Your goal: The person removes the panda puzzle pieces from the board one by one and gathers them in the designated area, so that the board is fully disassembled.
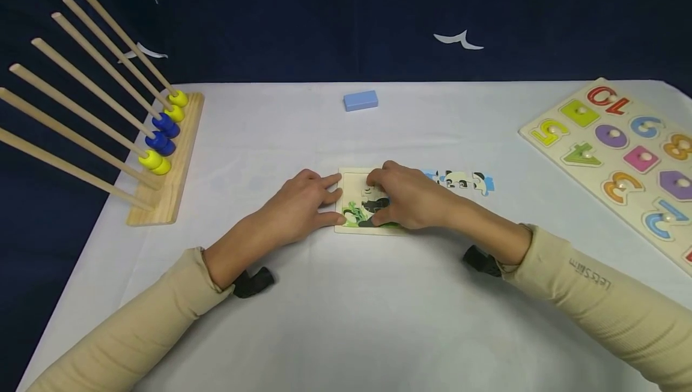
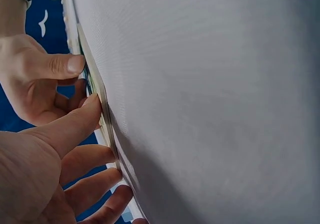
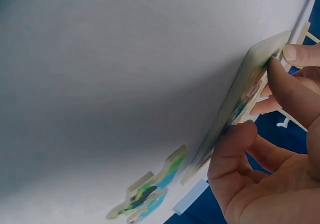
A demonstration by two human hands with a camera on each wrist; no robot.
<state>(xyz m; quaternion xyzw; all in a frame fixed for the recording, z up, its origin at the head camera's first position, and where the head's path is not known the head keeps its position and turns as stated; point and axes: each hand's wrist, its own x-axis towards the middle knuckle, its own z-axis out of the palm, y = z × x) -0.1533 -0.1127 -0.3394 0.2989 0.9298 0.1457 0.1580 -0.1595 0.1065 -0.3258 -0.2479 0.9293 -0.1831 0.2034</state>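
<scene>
A white cloth (image 1: 346, 326) is laid over the table, with faint creases and soft shadows below the arms. The far side is closed off by a navy curtain (image 1: 303, 14) marked with white bird-like shapes (image 1: 459, 39). A panda jigsaw board (image 1: 370, 230) is positioned flat at the centre of the cloth. Its left edge is touched by the extended fingertips and thumb of the left hand (image 1: 294, 209). The right hand (image 1: 416, 197) is placed over the board with thumb and fingertips on its face; whether a piece is pinched cannot be told. Loose jigsaw pieces (image 1: 459, 180) are located just right of the board. A blue block (image 1: 360, 101) is set near the far edge. The left side is occupied by a wooden bead-and-rod counting stand (image 1: 184, 158), the right by a wooden number peg puzzle (image 1: 586, 176).
</scene>
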